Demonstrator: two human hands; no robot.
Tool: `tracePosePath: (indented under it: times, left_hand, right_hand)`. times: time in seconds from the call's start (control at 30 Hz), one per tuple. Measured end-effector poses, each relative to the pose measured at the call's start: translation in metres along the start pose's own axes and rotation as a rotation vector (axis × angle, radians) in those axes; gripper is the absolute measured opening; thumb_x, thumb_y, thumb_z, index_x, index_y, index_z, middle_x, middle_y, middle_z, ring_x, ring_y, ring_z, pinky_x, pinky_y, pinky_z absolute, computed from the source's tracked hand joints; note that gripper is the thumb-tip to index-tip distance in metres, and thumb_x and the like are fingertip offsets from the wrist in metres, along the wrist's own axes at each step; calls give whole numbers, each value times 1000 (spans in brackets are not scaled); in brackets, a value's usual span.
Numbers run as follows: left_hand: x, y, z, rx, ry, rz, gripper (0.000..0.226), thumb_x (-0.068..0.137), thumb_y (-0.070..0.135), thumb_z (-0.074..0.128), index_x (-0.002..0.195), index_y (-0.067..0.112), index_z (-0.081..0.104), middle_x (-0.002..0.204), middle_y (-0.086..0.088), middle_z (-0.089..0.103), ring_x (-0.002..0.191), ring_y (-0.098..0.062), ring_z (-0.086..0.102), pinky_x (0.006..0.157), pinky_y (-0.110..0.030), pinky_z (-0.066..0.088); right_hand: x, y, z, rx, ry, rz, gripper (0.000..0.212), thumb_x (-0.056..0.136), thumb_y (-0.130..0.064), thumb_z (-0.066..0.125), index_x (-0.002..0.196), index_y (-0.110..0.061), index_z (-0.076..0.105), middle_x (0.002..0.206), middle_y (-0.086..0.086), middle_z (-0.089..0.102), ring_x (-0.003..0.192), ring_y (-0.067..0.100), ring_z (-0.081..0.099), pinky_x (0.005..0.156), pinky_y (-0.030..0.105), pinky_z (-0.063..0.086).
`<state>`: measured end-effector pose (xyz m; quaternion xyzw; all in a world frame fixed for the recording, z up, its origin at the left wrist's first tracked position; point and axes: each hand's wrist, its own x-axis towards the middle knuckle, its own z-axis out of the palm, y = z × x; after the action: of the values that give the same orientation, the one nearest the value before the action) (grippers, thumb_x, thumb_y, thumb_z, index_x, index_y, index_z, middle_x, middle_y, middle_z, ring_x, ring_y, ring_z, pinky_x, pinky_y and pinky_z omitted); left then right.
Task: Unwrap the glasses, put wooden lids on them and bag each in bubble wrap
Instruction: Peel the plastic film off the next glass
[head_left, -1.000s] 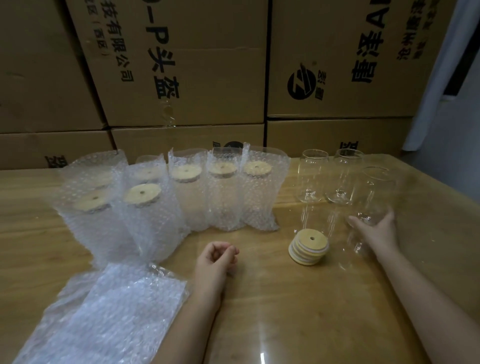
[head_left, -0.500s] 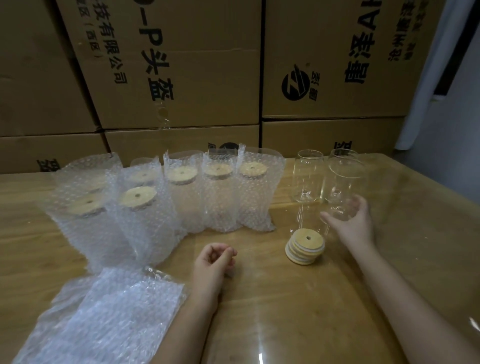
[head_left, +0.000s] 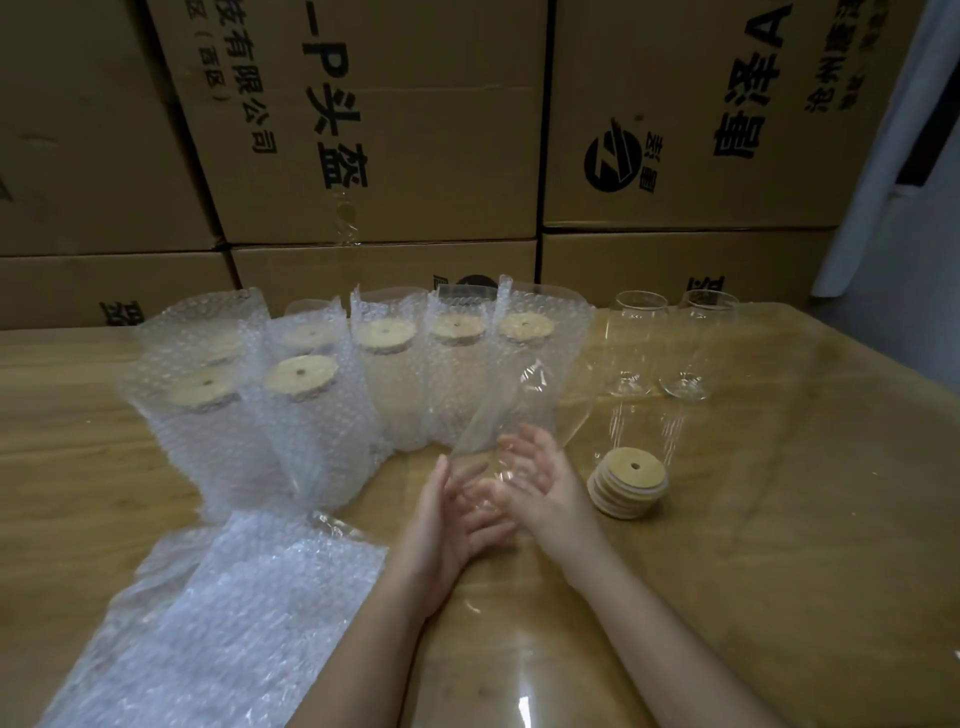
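Head view: a person's two hands meet over the wooden table (head_left: 779, 519) around 1 clear glass (head_left: 519, 405), tilted with its far end leaning toward the row of bagged glasses (head_left: 387, 374). The right hand (head_left: 540, 478) cups the near end, fingers curled round it. The left hand (head_left: 447, 514) lies alongside with fingers nearly straight, touching rather than clamping. The glass appears to be in a thin clear film. It is blurred, so the film's edge cannot be made out.

Done well, the unwrapping calls for 1 hand to hold the base steady while the other pinches the loose film at the far end and slides it off, low over the table. Slick film on smooth glass invites a slip. The stack of wooden lids (head_left: 628, 480) sits just right of the hands and the flat bubble-wrap bags (head_left: 234, 597) lie near left.

A second ago this glass stood at the far right beside the 2 bare glasses (head_left: 636, 343), with the right hand reaching for it and the left curled idle on the table. Cardboard boxes (head_left: 363, 130) wall the back.
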<state>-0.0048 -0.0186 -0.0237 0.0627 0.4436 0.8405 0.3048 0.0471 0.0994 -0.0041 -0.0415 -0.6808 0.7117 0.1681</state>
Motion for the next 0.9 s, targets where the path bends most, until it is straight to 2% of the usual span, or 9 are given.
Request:
tracePosePath:
  times: [0.07, 0.13, 0.23, 0.33, 0.43, 0.57, 0.7, 0.83, 0.9]
  left_hand:
    - [-1, 1, -1, -49, -80, -51, 70, 79, 62, 47, 126, 10, 48, 109, -19, 69, 94, -31, 69, 68, -41, 58]
    - [0, 1, -2, -66, -103, -62, 69, 76, 62, 51, 123, 12, 48, 108, -18, 70, 95, -30, 70, 68, -41, 58]
    - [4, 1, -2, -119, 17, -28, 69, 76, 58, 55, 121, 7, 47, 114, -23, 66, 97, -35, 69, 64, -39, 58]
    - [11, 4, -5, -101, 184, 105, 66, 74, 59, 53, 115, 6, 50, 104, -22, 65, 79, -32, 69, 57, -35, 58]
    - [13, 9, -10, -33, 276, 234, 53, 74, 58, 53, 105, 15, 55, 98, -15, 61, 72, -25, 65, 55, -30, 56]
    - [14, 8, -12, -12, 306, 271, 53, 71, 57, 53, 108, 19, 56, 105, -17, 56, 75, -24, 65, 55, -29, 56]
    - [14, 7, -11, -33, 286, 286, 52, 71, 55, 56, 106, 16, 55, 101, -15, 56, 74, -27, 71, 58, -34, 58]
    - [14, 6, -14, 3, 292, 306, 52, 73, 55, 56, 106, 15, 55, 110, -13, 61, 85, -30, 72, 58, -35, 57]
    - [14, 5, -16, 40, 305, 338, 55, 75, 56, 57, 110, 14, 55, 113, -10, 64, 91, -31, 71, 60, -36, 57]
  right_hand:
    - [-2, 12, 9, 23, 6, 8, 80, 59, -14, 75, 129, -17, 37, 120, -3, 55, 107, 0, 56, 86, 12, 46]
    - [-2, 22, 12, -15, 2, 13, 79, 66, -10, 80, 130, -18, 33, 125, 1, 53, 109, 1, 54, 88, 12, 44]
    - [-1, 30, 11, -123, -5, -18, 77, 80, -6, 75, 140, -19, 29, 133, 1, 49, 110, 0, 53, 90, 11, 43]
    - [-2, 26, 2, -81, 56, -104, 64, 84, -6, 66, 134, -27, 31, 135, 2, 49, 116, 7, 55, 99, 23, 44]
    - [-2, 17, -16, -55, 147, -187, 62, 84, -13, 61, 137, -27, 29, 136, -4, 49, 121, -4, 51, 99, 16, 41]
    - [1, 20, -30, -59, 127, -217, 49, 92, 3, 51, 132, -23, 37, 141, 3, 46, 131, 15, 46, 108, 28, 39]
    - [1, 24, -29, -82, 123, -232, 49, 95, 4, 48, 133, -25, 40, 146, 5, 43, 135, 12, 42, 104, 20, 40]
    - [2, 27, -32, -128, 108, -267, 53, 95, 3, 50, 135, -30, 40, 148, -4, 42, 138, 9, 38, 113, 39, 34]
    - [3, 28, -32, -135, 99, -265, 50, 95, 2, 51, 132, -31, 44, 145, -7, 44, 137, 7, 39, 114, 44, 33]
